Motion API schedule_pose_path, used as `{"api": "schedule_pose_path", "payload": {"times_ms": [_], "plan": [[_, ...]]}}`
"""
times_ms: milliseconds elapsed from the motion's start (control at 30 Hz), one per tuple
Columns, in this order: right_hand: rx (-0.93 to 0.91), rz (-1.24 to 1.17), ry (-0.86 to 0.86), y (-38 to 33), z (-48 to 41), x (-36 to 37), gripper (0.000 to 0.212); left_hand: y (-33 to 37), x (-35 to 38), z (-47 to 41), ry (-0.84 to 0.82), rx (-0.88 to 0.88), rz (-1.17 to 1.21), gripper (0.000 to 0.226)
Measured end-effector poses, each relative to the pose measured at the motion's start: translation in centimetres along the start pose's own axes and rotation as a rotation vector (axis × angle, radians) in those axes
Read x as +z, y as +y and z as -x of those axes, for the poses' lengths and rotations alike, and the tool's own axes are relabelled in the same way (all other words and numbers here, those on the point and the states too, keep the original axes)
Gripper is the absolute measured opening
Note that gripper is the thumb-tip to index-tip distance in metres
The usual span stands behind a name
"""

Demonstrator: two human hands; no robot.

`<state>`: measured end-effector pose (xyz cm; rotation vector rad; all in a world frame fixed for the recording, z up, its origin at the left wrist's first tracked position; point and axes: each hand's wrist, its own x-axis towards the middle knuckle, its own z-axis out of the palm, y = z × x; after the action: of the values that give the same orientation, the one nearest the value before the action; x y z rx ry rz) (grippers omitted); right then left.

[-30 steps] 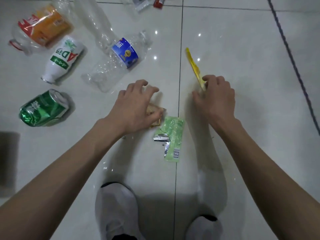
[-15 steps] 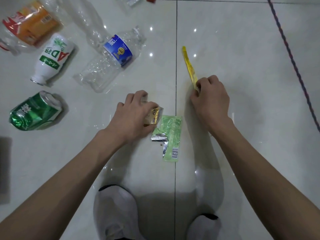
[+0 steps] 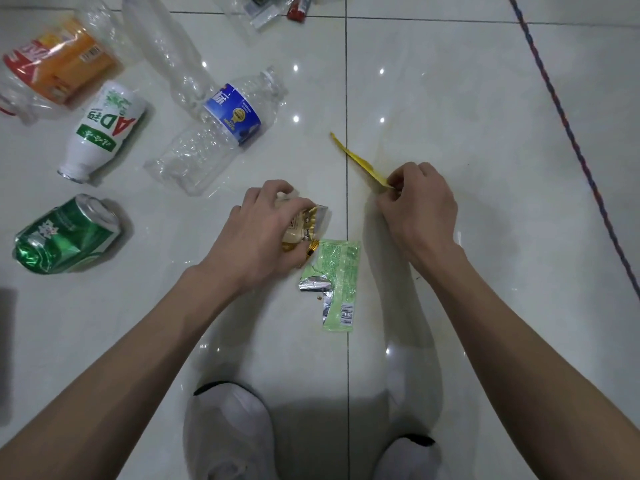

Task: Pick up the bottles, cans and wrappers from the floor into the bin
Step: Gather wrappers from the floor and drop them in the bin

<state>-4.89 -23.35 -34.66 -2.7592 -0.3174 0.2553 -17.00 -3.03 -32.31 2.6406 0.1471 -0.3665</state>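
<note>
Gold wrapper (image 3: 304, 225) is sitting in our left hand (image 3: 256, 233), fingers closing around it. Our right hand (image 3: 420, 206) is pinching the near end of the yellow wrapper (image 3: 360, 164). The green wrapper (image 3: 337, 282) is lying flat on the floor (image 3: 467, 98), just near the left hand.

Glossy white tiled floor (image 3: 450, 81). Flat on it: a green wrapper (image 3: 337, 282), a dented green can (image 3: 65, 235), a white bottle (image 3: 104, 129), a blue-labelled clear bottle (image 3: 221, 129), an orange-labelled bottle (image 3: 55, 69), and a braided cord (image 3: 568, 126), possibly rope.
</note>
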Motion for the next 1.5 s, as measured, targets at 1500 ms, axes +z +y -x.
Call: {"api": "schedule_pose_path", "payload": {"times_ms": [1500], "plan": [[1.375, -0.014, 1.262, 21.9, 48.4, -35.6, 0.015, 61.1, 3.1, 13.0, -0.480, 1.557, 0.027, 0.057]]}}
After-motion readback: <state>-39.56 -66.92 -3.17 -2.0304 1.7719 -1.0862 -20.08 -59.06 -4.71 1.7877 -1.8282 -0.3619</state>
